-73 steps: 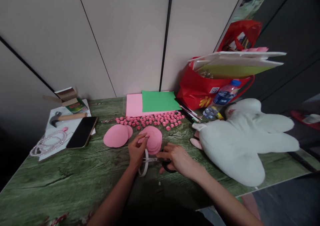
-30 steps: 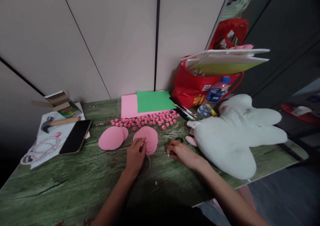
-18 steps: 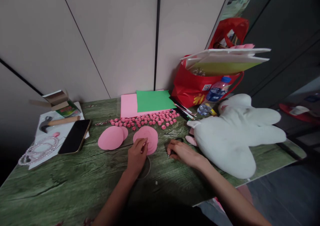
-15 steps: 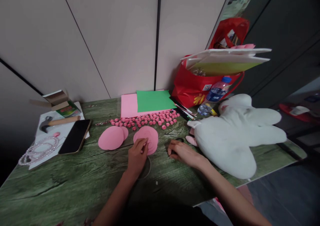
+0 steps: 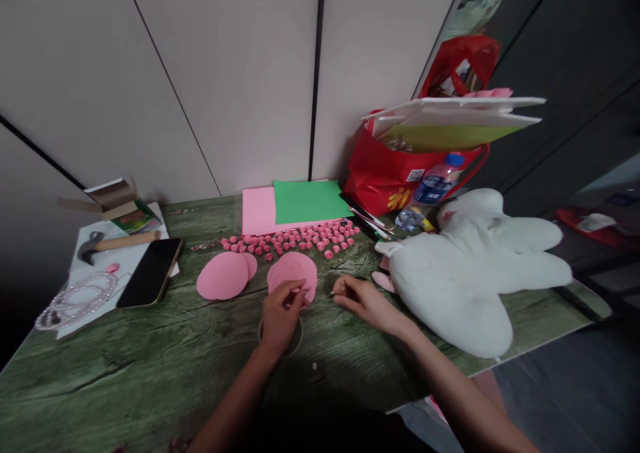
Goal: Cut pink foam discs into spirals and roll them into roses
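Directly beneath the left hand (image 5: 280, 314)'s fingertips lay the pink discs (image 5: 293, 266); those fingers were drawn close, any grip unclear. Farther off rightward, the right hand (image 5: 367, 301) pinched a pale scrap (image 5: 333, 293).

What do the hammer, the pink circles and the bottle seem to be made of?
Hammer: pale-brown handle, probably wood; dark, curved head, likely metal.
Pink circles: matte, flat and thin, so paper or light card.
Bottle: see-through with shiny glints, likely clear plastic.
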